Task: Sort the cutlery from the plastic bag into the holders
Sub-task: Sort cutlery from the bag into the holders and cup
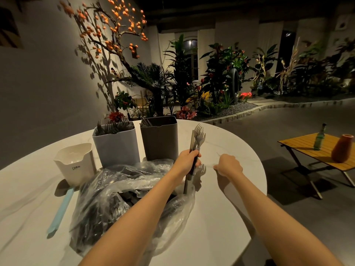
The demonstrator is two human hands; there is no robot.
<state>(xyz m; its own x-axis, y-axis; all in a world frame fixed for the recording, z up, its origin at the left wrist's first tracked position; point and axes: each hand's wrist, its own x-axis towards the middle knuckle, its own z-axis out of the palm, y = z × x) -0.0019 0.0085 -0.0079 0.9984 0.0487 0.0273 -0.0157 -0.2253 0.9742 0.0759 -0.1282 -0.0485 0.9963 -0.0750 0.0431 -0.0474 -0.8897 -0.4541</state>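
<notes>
Crinkled clear plastic bag [123,181] on a glossy marble-look table [221,217]; matt plastic holders [117,144]; wooden side table [307,146].

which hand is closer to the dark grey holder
Left. The left hand, gripping a bundle of cutlery, is just beside the dark grey holder's lower right corner; the right hand is farther right.
</notes>
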